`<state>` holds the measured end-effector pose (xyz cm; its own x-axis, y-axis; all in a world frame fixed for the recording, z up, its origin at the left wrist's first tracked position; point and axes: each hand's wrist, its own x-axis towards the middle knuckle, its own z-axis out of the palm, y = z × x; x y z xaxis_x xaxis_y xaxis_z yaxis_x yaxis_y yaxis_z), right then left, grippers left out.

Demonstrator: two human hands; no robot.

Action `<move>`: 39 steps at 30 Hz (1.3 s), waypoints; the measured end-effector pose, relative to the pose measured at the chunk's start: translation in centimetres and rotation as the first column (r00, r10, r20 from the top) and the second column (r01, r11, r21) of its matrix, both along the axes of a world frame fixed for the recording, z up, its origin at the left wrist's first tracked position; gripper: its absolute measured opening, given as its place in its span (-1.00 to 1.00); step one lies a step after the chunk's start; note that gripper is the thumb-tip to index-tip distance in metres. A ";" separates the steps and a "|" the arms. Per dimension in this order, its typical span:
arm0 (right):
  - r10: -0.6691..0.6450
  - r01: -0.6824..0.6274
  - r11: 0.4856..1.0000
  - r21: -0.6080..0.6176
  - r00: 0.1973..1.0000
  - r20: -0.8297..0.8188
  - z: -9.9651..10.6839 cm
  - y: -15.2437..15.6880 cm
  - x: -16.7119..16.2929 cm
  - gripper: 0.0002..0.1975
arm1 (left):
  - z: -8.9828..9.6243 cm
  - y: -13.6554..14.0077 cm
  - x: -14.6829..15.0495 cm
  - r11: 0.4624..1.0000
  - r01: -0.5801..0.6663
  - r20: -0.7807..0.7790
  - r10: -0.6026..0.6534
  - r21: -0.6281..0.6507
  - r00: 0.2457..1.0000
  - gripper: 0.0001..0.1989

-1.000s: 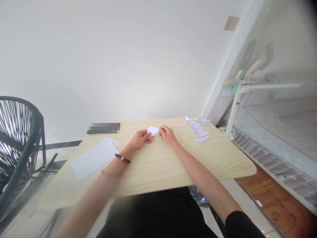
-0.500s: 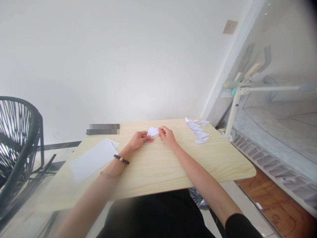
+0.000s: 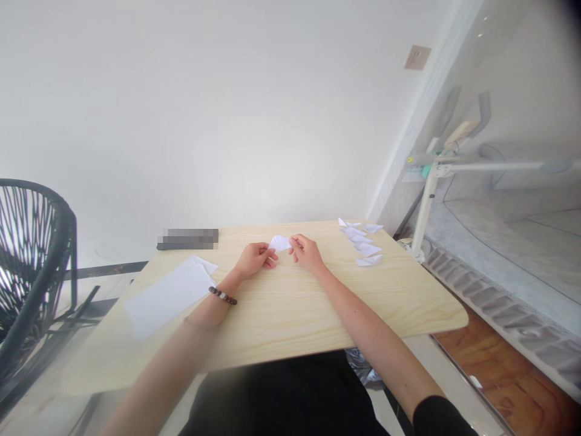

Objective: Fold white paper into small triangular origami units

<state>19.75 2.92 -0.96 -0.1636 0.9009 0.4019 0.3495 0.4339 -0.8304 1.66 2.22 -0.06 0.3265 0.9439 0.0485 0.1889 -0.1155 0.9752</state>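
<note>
Between my two hands is a small piece of folded white paper (image 3: 280, 243), held just above the far middle of the table. My left hand (image 3: 255, 259) pinches its left end between thumb and fingers. At its right tip, the thumb and forefinger of my right hand (image 3: 307, 251) are closed on the paper. Several folded white paper pieces (image 3: 367, 249), pointed at the ends, lie in a loose column to the right of my right hand. Left of my left forearm, white paper sheets (image 3: 167, 298) rest flat, with a smaller folded piece at their upper corner.
The pale wooden table (image 3: 290, 321) stands against a white wall (image 3: 254, 121). A dark, blurred-out long object (image 3: 188, 239) lies at its back left. A dark woven chair (image 3: 43, 260) is on the left. A white metal frame (image 3: 426, 209) stands beyond the right side.
The view has shifted slightly. My hands keep their hold at both ends of the small folded paper, which has tilted a little; my left fingers have moved slightly.
</note>
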 end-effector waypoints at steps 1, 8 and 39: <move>0.004 -0.004 1.000 0.003 1.000 -0.002 0.0 0.0 0.0 -0.69 | 0.1 -0.1 0.0 1.000 -0.011 -0.015 0.011 0.001 1.000 -0.65; -0.005 0.005 1.000 -0.002 1.000 -0.019 0.1 -0.1 0.0 -0.68 | 0.6 -0.3 -0.1 1.000 -0.001 -0.070 0.002 0.015 0.998 -0.61; -0.012 0.011 0.997 -0.075 1.000 -0.020 -0.4 0.3 0.1 -0.57 | 0.7 -0.4 -0.2 0.999 0.037 -0.007 -0.037 -0.008 0.999 -0.60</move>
